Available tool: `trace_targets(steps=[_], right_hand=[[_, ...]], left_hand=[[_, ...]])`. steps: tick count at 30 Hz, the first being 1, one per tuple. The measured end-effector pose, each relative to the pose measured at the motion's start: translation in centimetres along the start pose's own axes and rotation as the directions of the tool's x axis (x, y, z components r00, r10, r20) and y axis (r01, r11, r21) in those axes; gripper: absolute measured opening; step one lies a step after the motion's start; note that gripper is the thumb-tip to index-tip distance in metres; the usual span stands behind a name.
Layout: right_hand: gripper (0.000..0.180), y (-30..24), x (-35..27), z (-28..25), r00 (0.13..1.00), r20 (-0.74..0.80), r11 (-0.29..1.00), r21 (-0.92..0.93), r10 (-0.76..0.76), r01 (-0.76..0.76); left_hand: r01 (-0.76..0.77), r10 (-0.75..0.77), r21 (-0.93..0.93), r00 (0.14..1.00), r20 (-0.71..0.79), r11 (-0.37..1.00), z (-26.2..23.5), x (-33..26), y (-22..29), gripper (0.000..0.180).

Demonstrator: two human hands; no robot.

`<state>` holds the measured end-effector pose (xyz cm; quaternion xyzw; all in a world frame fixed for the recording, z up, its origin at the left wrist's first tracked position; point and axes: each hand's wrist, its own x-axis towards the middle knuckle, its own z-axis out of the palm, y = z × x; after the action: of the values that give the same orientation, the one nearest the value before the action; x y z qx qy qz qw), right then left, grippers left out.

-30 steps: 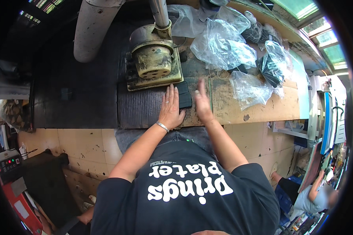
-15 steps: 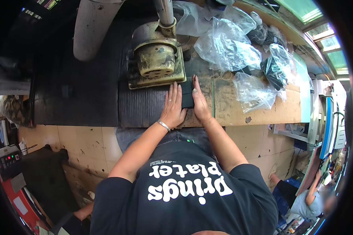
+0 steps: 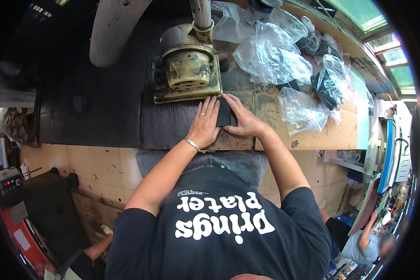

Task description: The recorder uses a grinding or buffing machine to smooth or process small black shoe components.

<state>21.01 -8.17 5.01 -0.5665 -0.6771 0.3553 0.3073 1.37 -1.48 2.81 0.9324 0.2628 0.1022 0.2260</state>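
Note:
A small stack of flat black pieces (image 3: 223,114) lies on the dark, ribbed cardboard in front of me, close to a stained cream-coloured machine (image 3: 189,70). My left hand (image 3: 204,123) rests flat along the stack's left side, fingers straight and its fingertips near the machine's base. On the other side, my right hand (image 3: 244,119) is spread, with its index finger reaching toward the stack's far end and the thumb at its near right corner. What the pieces are made for cannot be told.
Clear plastic bags (image 3: 271,53), some with dark contents, lie at the back right on brown cardboard (image 3: 308,137). A thick grey pipe (image 3: 116,35) hangs at the upper left. Black sheeting (image 3: 88,119) covers the left bench. Another person (image 3: 361,245) is at the far right.
My right hand has gone from lying straight along the stack's right side to a spread pose, thumb and index apart at its corners. My left hand stays nearly in place.

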Motion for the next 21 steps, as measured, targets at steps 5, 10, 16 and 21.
trace_targets(steps=[5, 10, 16, 21], right_hand=[[0.104, -0.2, -0.8, -0.6, 0.998, 0.003, 0.997, -0.026, -0.067, 0.067], [0.092, 0.2, -2.6, 0.4, 0.998, -0.047, 0.999, 0.039, -0.029, 0.031], [0.032, 3.3, -2.5, -3.7, 0.667, -0.652, 0.866, -0.032, 0.36, -0.499], [0.014, 7.2, -2.0, -3.4, 0.696, -0.692, 0.79, -0.313, 0.191, -0.527]], left_hand=[[-0.014, 0.01, -0.075, 0.999, -0.051, 0.997, -1.9, 1.1, 0.5, 0.1], [-0.024, 0.03, -0.086, 0.997, 0.067, 0.996, -1.9, 0.7, -0.4, 0.098], [-0.055, 0.06, -0.077, 0.996, 0.066, 0.996, -1.8, 0.5, -0.5, 0.099], [-0.037, 0.041, -0.079, 0.998, 0.045, 0.996, -1.5, 0.4, -0.1, 0.113]])
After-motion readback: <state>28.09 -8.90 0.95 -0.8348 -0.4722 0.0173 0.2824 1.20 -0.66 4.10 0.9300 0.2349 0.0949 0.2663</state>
